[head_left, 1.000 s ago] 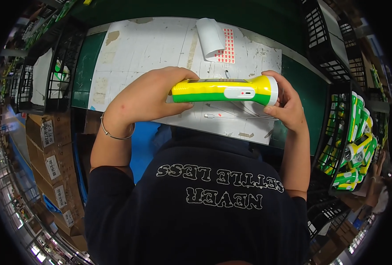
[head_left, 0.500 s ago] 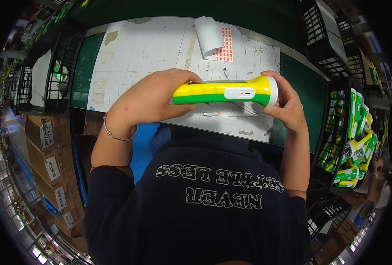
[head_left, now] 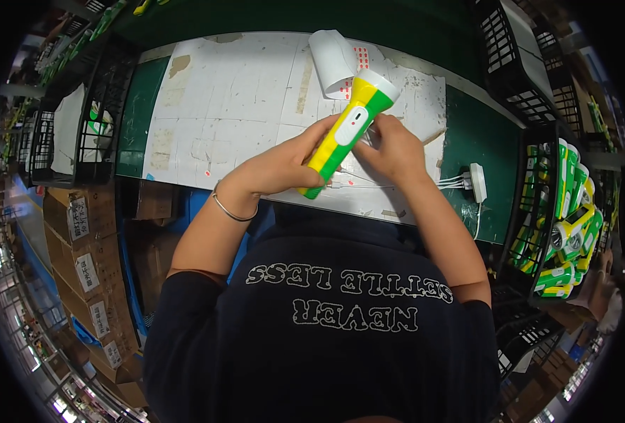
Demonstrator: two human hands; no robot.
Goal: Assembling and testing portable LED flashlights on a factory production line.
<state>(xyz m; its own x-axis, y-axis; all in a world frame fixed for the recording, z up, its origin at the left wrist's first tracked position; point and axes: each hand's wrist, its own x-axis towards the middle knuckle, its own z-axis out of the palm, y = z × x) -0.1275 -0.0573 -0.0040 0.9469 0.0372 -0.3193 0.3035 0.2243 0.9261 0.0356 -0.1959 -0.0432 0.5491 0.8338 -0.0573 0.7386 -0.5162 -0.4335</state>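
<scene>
A yellow and green flashlight [head_left: 339, 141] with a white head slants over the white work surface, head pointing away to the upper right. A white panel with a small slot and a red dot faces up on its side. My left hand [head_left: 284, 163] is closed round the handle end, thumb on the near side. Close to the right of the barrel is my right hand [head_left: 399, 151], its fingers curled and partly hidden behind the flashlight; what they pinch cannot be made out. White cables [head_left: 379, 185] lie beneath my hands, one with a plug end near the handle.
Cables run to a white charging block [head_left: 476, 183] on the green table at right. Beyond the flashlight lies a curled sheet [head_left: 332, 60] of red stickers. A black crate [head_left: 520, 233] full of flashlights stands at right, another crate [head_left: 80, 173] at left, with cardboard boxes [head_left: 65, 240] below.
The flashlight has turned from level to slanted, head swung up and away. My right hand has let go of its head and moved left beside the barrel. The charging block is uncovered.
</scene>
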